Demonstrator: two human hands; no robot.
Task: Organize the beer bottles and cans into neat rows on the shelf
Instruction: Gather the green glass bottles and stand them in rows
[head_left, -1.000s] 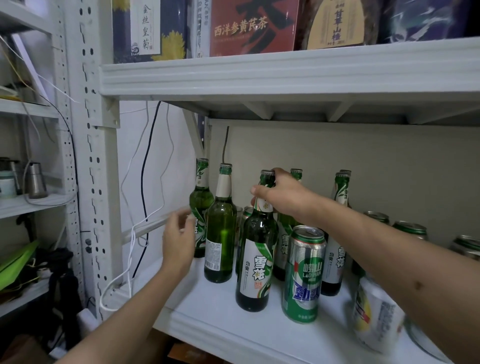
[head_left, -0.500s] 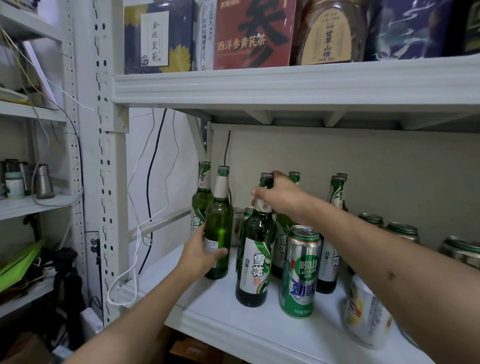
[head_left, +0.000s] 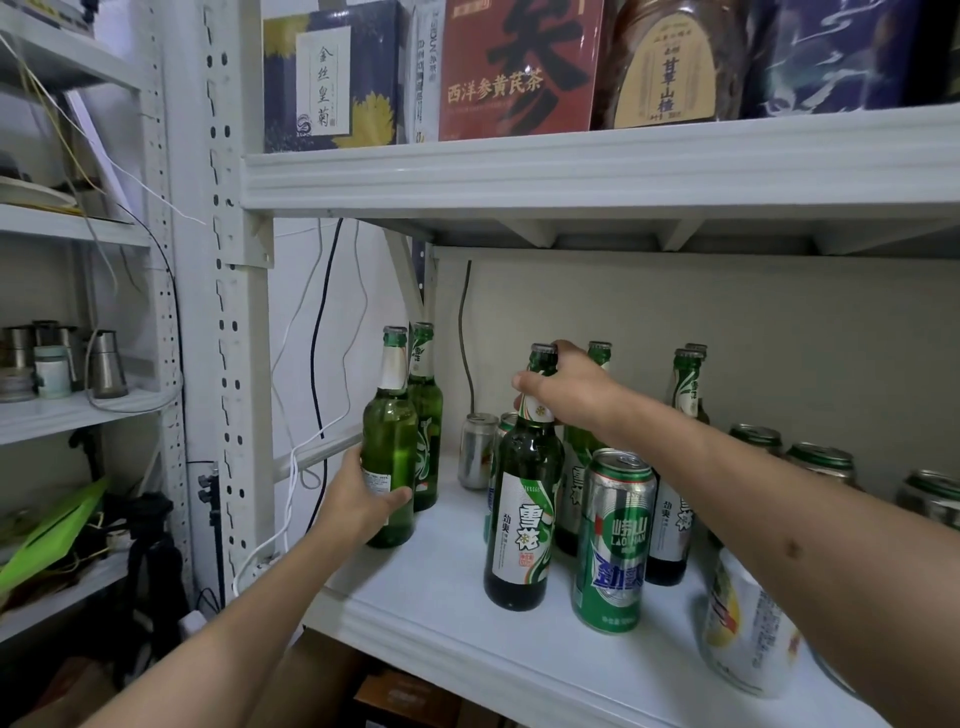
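Note:
My left hand (head_left: 358, 501) grips the lower body of a light green beer bottle (head_left: 390, 441) standing at the left end of the white shelf (head_left: 441, 613), right in front of another green bottle (head_left: 427, 415). My right hand (head_left: 563, 387) holds the neck of a dark green labelled bottle (head_left: 522, 514) near the shelf's middle. A green can (head_left: 612, 540) stands just right of that bottle. Behind are more green bottles (head_left: 680, 467), a silver can (head_left: 477, 449) and several cans (head_left: 821, 462) along the back wall.
A white and yellow can (head_left: 743, 634) sits at the front right under my right forearm. The upper shelf (head_left: 571, 166) hangs low overhead, loaded with boxes. A perforated upright post (head_left: 236, 312) and hanging cables (head_left: 322, 338) border the left end. A side rack (head_left: 62, 405) holds metal cups.
My left hand closed on the light green bottle and shifted it left, in front of the corner bottle. My right hand stayed on the dark bottle's neck.

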